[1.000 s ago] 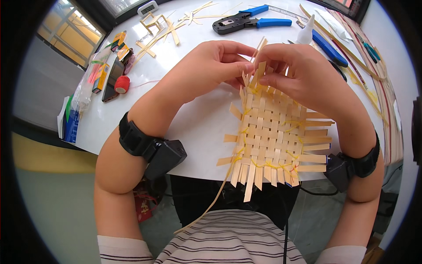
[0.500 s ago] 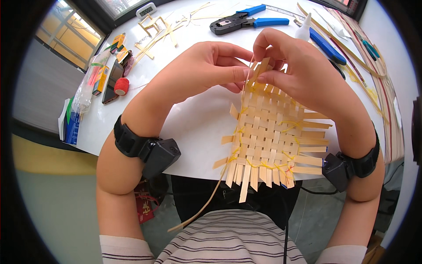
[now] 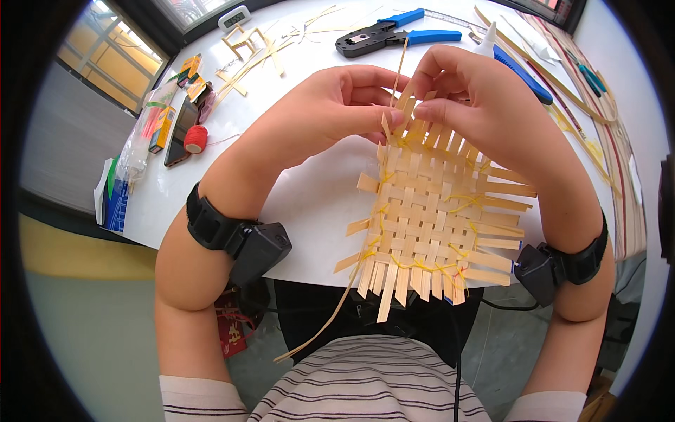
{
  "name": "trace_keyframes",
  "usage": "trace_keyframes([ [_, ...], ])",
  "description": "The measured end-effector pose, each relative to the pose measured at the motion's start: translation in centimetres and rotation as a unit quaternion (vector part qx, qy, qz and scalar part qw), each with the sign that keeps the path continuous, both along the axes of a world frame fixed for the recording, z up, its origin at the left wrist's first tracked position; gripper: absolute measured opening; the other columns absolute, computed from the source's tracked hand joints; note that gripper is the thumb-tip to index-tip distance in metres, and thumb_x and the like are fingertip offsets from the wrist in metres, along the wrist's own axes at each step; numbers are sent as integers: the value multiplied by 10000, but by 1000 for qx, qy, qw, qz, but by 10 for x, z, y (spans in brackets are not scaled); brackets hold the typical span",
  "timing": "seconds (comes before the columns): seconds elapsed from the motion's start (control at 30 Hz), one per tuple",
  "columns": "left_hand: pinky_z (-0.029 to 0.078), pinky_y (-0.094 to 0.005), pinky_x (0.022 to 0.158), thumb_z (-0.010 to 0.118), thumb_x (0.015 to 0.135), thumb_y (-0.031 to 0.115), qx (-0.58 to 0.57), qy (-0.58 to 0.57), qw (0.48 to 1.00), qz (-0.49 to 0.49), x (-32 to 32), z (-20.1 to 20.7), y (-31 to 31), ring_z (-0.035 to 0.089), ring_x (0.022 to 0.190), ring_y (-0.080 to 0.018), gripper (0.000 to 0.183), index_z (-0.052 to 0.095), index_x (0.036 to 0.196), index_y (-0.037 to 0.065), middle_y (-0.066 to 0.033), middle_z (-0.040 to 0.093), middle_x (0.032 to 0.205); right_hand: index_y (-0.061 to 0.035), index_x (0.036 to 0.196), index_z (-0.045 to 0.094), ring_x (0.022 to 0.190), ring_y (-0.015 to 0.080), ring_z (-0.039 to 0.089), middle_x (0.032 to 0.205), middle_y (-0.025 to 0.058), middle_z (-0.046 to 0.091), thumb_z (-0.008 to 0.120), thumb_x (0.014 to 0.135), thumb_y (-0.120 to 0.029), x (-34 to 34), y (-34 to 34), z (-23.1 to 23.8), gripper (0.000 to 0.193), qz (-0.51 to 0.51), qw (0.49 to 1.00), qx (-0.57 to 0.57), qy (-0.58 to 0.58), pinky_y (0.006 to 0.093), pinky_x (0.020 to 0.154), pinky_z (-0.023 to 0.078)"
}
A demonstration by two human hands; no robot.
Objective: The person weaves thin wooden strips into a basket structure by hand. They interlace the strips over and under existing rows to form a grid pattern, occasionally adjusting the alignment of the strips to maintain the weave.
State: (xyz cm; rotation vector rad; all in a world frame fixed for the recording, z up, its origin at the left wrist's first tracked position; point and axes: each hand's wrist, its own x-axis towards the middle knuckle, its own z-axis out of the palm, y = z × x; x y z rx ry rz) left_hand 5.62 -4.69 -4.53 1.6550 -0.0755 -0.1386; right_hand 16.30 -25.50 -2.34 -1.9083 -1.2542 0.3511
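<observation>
A woven panel of flat pale bamboo strips [image 3: 420, 204] hangs over the table's near edge, its loose strip ends sticking out all round. Yellow thread is tied along its borders. At the panel's far left corner, my left hand [image 3: 355, 102] pinches between thumb and fingers. Close beside it, my right hand [image 3: 457, 88] grips a strip end with thumb and forefinger. A thin bamboo strip [image 3: 399, 70] rises upright between the two hands. Its tail seems to be the narrow length [image 3: 327, 320] curving down past the near left corner. My fingertips partly hide the far edge.
Blue-handled crimping pliers [image 3: 397, 34] lie beyond my hands, near a white nozzle bottle [image 3: 488, 41] and a blue tool handle [image 3: 522, 74]. To the left are a red thread spool [image 3: 195, 138], a phone [image 3: 181, 130], small boxes and loose strips [image 3: 246, 74]. A small digital clock [image 3: 234, 18] stands behind.
The thin strip's end now stands well above my fingers, and its near tail has drawn up slightly. The panel has turned a little, its near edge shifting left.
</observation>
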Motion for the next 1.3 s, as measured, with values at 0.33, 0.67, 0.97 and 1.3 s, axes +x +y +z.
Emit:
trace_keyframes([
  [0.33,532,-313,979,771,924,170,-8,-26,1000,-8,0,0,1,680,1087,-143,492,597,1342,-20,-95,715,1188,-7,1010,607,896,120,701,927,64,716,713,928,-36,3,-1,9,138,-27,999,-34,30,265,818,552],
  [0.67,535,-279,954,702,994,180,33,-34,999,-9,-2,1,4,682,1042,-116,326,670,1254,-14,-74,731,1131,2,1172,630,927,173,720,1013,113,745,670,953,-28,0,-2,4,224,-9,1000,-9,20,298,863,560],
  [0.97,565,-265,899,645,1014,69,192,-107,975,25,-9,-2,-4,705,969,-126,263,674,1232,-74,-88,748,1064,-4,1134,603,940,154,709,999,96,724,619,953,32,-7,-1,-1,185,5,999,-9,-39,301,851,554],
  [1.3,590,-287,867,690,999,127,153,-8,988,8,-6,6,-3,720,920,-138,251,705,1165,-61,-87,749,1023,3,1073,577,873,160,691,917,97,684,611,932,64,-9,-2,-3,158,46,995,-1,-89,300,795,557],
])
